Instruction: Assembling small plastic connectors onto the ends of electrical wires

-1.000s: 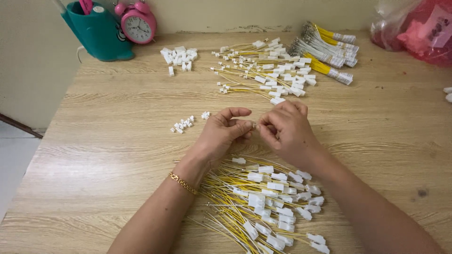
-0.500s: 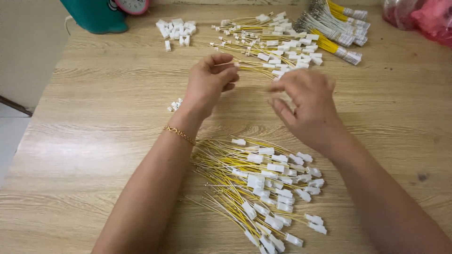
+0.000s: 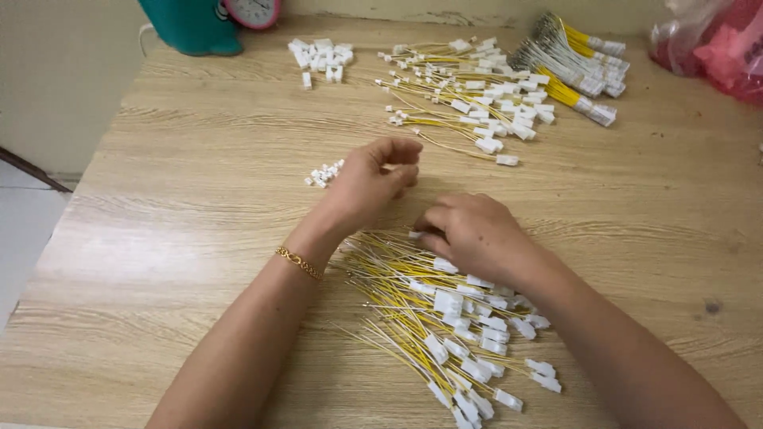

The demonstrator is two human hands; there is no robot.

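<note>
My right hand (image 3: pixel 473 234) rests on the far edge of the near pile of yellow wires (image 3: pixel 445 318), its fingers curled down onto the loose wire ends. It looks to me as if they are pinching one wire, but the knuckles hide the tips, so I cannot tell for sure. My left hand (image 3: pixel 369 183) hovers just above the counter (image 3: pixel 159 238), between that pile and the small cluster of white connectors (image 3: pixel 324 172) to its left. Its fingers are half curled, thumb near the forefinger, and whether a connector sits between them I cannot tell.

Doing this well, as I judge it, means separating a single wire. The strands lie crossed and tangled, so I would draw one out along its length, away from the white plugs at the near end, rather than lifting it straight up and dragging its neighbours along. The small connectors are light and lie touching one another, so a gentle pinch on one alone seems best, to avoid scattering the rest. I would bring both hands together low over bare counter, where a dropped piece stays findable.

The far heap of wired pieces (image 3: pixel 469 95), the bundled wires (image 3: pixel 572 67) at far right and the far pile of white housings (image 3: pixel 322 57) lie well apart from both hands.
</note>
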